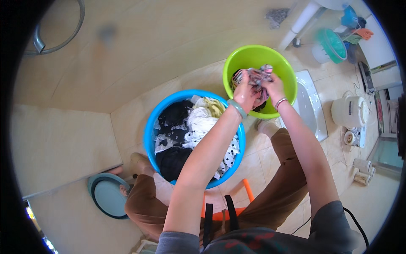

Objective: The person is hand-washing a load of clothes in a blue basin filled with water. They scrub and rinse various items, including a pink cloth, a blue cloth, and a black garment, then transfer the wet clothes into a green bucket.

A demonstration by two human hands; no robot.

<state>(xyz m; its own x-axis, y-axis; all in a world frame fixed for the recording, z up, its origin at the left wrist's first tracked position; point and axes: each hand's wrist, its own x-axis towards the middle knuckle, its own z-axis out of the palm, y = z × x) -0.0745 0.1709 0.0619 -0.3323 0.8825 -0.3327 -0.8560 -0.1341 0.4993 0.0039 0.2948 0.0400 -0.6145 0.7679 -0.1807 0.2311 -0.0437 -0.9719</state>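
Both my hands are over a lime-green bucket [291, 78], closed on a bunched, patterned cloth [256, 77] in pink, grey and dark tones. My left hand [244, 94] grips it from the left, a pale green bangle on that wrist. From the right my right hand [274, 88] grips it, a thin bracelet on the wrist. Some dark cloth shows under the bundle inside the bucket. To the left stands a blue basin [149, 134] with black clothes [173, 163], white clothes [202, 120] and a black-dotted white cloth [229, 156] among suds. My left forearm hides part of it.
A white squat toilet pan [311, 103] lies right of the bucket. Farther right are a white lidded pail [351, 111] and a bin with a green liner [332, 45]. Grey-green basins [112, 197] lean at lower left. An orange stool [247, 190] is beneath me.
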